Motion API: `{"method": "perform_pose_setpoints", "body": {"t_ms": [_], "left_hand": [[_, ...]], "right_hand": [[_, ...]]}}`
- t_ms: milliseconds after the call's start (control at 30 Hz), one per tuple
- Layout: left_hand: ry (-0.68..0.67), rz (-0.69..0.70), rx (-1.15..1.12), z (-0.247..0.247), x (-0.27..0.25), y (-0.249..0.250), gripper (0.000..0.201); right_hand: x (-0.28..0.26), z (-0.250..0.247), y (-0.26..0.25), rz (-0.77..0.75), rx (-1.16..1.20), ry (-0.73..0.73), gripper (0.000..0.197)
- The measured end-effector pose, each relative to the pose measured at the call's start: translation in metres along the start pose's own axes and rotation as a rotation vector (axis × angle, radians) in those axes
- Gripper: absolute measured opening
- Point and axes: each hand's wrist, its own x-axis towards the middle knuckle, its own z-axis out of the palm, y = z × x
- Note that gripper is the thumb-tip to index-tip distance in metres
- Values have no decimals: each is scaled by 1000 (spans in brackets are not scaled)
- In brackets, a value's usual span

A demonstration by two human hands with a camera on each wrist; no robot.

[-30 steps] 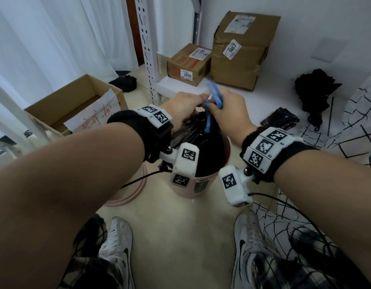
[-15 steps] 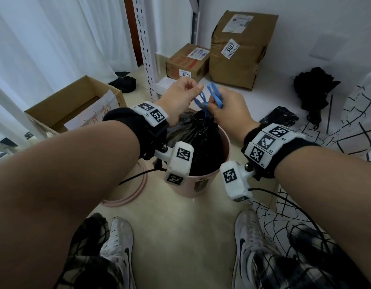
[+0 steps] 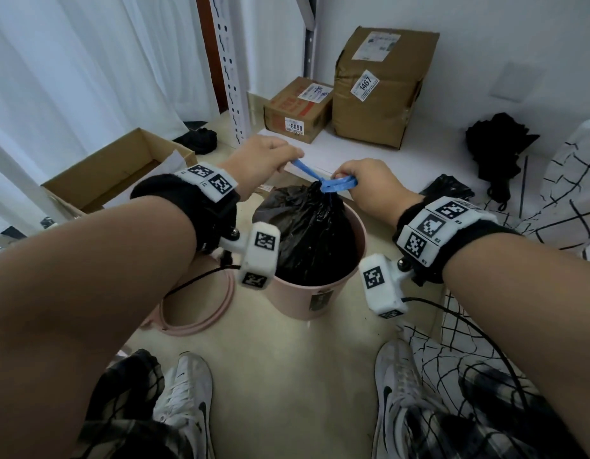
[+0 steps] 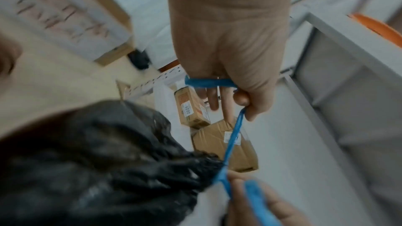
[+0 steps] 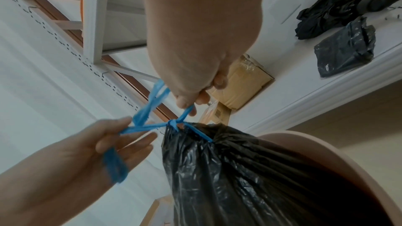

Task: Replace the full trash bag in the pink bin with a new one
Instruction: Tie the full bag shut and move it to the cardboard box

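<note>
Tying off the black bag (image 3: pixel 306 233), which sits in the pink bin (image 3: pixel 323 293): left hand (image 3: pixel 263 160) and right hand (image 3: pixel 369 183) each pinch a blue drawstring (image 3: pixel 340 185) loop, so pull apart evenly to snug it

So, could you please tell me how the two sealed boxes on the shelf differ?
The left box is small, low and lies flat; the right box is much taller and bulkier. The left one's label reads 8090, the right one's 1467. Both are brown cardboard, standing side by side.
</note>
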Motion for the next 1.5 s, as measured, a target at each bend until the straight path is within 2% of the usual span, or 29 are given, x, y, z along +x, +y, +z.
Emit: {"method": "perform_pose_setpoints", "body": {"t_ms": [67, 100, 167, 233, 267, 333, 367, 433, 500, 567, 700, 867, 933, 1000, 1100, 1200, 1267, 1333, 1400, 1500], "left_hand": [[-48, -82, -411, 10, 3, 1, 27], [-39, -126, -469, 13, 4, -2, 28], [35, -173, -295, 13, 8, -15, 33], [44, -164, -37, 11, 11, -31, 37], [14, -142, 116, 11, 13, -37, 39], [-86, -62, 529, 14, 12, -47, 40], [-134, -16, 683, 17, 12, -53, 39], [-282, 86, 860, 23, 4, -64, 44], [-430, 28, 936, 31, -8, -75, 43], [-532, -32, 978, 43, -11, -88, 40], [-560, -66, 1109, 59, -6, -105, 41], [-650, -107, 1144, 59, -4, -118, 42], [-673, -139, 1064, 56, -3, -111, 42], [-569, -145, 845, 48, -3, -100, 39], [-208, -92, 517, 32, -5, -90, 33], [79, -227, 13, 23, -5, -81, 41], [128, -317, -410, 21, -4, -71, 39], [151, -351, -694, 18, -2, -60, 37], [168, -328, -845, 14, 2, -53, 36], [159, -318, -863, 16, 7, -49, 35]], "right_hand": [[0, 3, 1, 13, -74, -34, 31], [-1, 4, 4, 22, -130, -71, 28], [-3, 9, 12, 67, -245, -167, 27], [-3, 16, 18, 130, -279, -227, 28], [-2, 19, 18, 140, -259, -209, 28], [-1, 31, 17, 114, -69, -126, 29], [-1, 38, 16, 73, 44, -129, 40], [-2, 51, 16, 29, 143, -303, 78], [-1, 69, 23, 2, -5, -474, 94], [-2, 86, 33, -32, -171, -560, 92], [-7, 100, 43, -21, -227, -583, 79], [-2, 111, 44, -36, -293, -642, 78], [-1, 110, 42, -37, -293, -660, 77], [2, 105, 41, -53, -267, -617, 71], [2, 91, 40, -158, -242, -404, 54], [-2, 79, 39, -219, -361, -243, 47], [-1, 70, 36, -191, -356, -226, 46], [1, 61, 34, -138, -276, -231, 43], [1, 53, 33, -73, -273, -229, 41], [-1, 43, 32, 7, -424, -134, 24]]}}
